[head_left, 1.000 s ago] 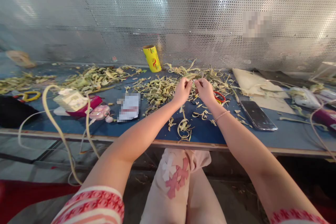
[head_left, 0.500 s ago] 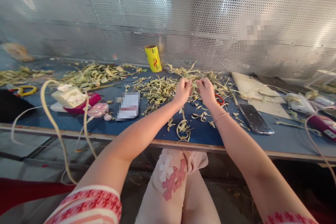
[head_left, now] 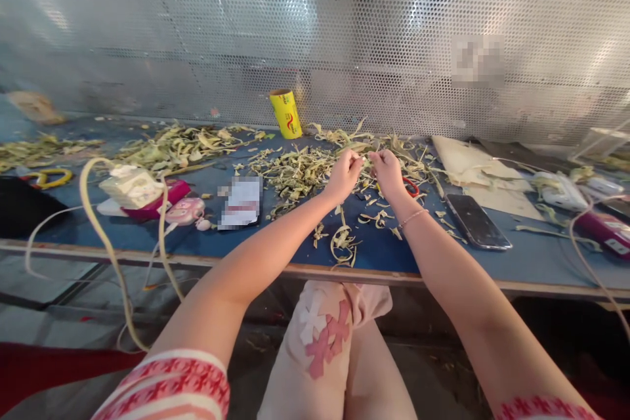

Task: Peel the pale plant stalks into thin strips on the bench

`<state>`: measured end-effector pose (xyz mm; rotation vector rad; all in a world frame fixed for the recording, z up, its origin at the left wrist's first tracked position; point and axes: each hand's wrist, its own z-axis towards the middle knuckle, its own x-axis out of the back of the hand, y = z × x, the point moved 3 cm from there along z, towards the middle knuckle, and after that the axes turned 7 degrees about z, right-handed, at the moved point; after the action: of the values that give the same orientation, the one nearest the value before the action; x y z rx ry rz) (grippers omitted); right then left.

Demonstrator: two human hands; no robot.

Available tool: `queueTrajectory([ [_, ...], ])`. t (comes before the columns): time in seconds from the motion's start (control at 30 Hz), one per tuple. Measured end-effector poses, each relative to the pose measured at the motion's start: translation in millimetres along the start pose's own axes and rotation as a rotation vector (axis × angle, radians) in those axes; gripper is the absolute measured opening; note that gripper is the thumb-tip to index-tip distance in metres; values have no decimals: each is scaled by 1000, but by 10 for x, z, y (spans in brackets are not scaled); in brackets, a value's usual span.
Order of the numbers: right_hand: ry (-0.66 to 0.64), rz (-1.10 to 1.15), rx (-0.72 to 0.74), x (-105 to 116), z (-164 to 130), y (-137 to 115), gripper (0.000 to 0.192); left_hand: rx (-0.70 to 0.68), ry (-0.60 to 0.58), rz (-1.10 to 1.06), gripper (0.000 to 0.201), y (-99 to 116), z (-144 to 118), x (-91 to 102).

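Seated at a blue worktable [head_left: 207, 239], a person holds both hands close together above a heap of dried, yellow-green plant strips [head_left: 300, 170]. The left hand [head_left: 343, 174] is curled, its fingertips pinched shut on a thin strip [head_left: 366, 157] that runs across to the right hand [head_left: 388, 174], whose fingers are likewise closed on the other end. The strip is small and partly hidden by the fingers, so its exact form cannot be told. A thin bracelet [head_left: 412, 216] circles the right wrist.

Just behind the right hand, red-handled scissors [head_left: 409, 185] lie among the trimmings, mostly covered. Curled offcuts [head_left: 343, 241] sit near the table's front edge, below the hands. To the right, a dark smartphone [head_left: 475, 222] lies flat, face up, and beyond it pale sheets [head_left: 465, 161] rest against the back of the table. A yellow roll [head_left: 286, 113] stands tilted at the foot of the perforated metal wall [head_left: 344, 33].

To the left of the hands lies a small blurred card [head_left: 240, 201], then a pink gadget [head_left: 184, 210] and a cream-coloured box [head_left: 130, 185] resting on a magenta case [head_left: 170, 193], with pale cables [head_left: 98, 223] looping over the table edge. A second pile of plant scraps [head_left: 182, 143] spreads farther left, well apart from the hands. Patterned sleeves and a knee with pink cross shapes fill the foreground.
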<state>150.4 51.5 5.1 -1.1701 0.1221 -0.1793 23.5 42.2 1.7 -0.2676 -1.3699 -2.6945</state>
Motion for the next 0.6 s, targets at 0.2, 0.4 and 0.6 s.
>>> queueTrajectory([
  [0.2,-23,-71,59,-65,-92,-161,21,235,115,-261,31,-58,28,-1],
  [0.4,-31,-57,94,-47,-89,-150,20,223,108,-291,30,-46,25,5],
  [0.6,-1,30,26,13,14,3,25,124,67,-130,24,-7,10,17],
])
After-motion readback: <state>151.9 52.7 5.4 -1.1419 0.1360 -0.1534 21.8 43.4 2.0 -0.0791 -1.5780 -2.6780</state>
